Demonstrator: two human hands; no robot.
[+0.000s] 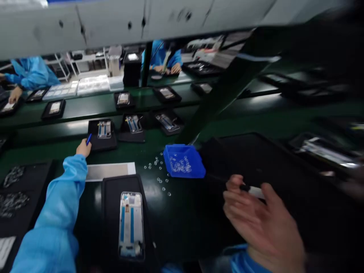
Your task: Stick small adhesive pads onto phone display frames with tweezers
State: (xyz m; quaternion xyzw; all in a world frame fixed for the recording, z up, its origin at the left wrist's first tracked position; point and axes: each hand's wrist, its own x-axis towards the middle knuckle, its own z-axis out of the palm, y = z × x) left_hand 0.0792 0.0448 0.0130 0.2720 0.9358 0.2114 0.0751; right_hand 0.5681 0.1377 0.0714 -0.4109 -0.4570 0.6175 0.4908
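Note:
My left hand (83,148) is stretched far forward, closed around a slim blue pen-like tool (89,138). It is at the near left edge of a black tray (95,143) bearing a phone frame (104,129); whether it also grips the tray I cannot tell. At the right, my right hand (261,220) has its fingers curled around a small black-and-white stick-like object (255,191), partly hidden. Before me another phone frame (131,223) with blue strips lies on a black tray (109,189). A blue bin (184,151) of small clear rings stands between my hands.
Loose rings (160,168) lie left of the bin. A pale strip (110,171) lies beyond the near tray. Dark trays with parts (14,203) are at left. A slanted green post (224,89) rises at right. Two co-workers in blue sleeves (36,72) work across the benches.

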